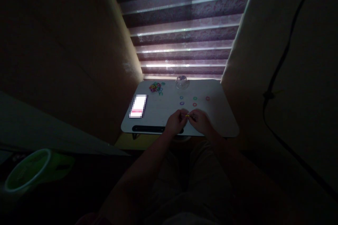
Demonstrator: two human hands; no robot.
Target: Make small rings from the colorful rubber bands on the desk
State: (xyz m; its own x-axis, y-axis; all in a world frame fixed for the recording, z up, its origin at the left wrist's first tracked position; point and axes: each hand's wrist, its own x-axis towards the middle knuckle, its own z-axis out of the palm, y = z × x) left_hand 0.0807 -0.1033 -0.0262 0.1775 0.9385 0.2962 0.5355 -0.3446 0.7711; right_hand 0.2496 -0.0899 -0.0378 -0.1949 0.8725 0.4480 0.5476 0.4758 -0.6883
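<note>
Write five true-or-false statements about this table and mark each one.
1. The left hand and the right hand pinch one yellow band. True.
2. The phone lies right of the hands. False: it lies left of them.
3. A clear bowl stands at the far edge of the table. True.
4. The pile of coloured bands sits inside the bowl. False: it lies on the table, left of the bowl.
5. Small loose rings lie between bowl and hands. True.

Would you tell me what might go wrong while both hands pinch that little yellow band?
The yellow band, pinched between the left hand and the right hand, may slip free and be lost in the dim light. The hands might also scatter the small rings lying just beyond them.
</note>
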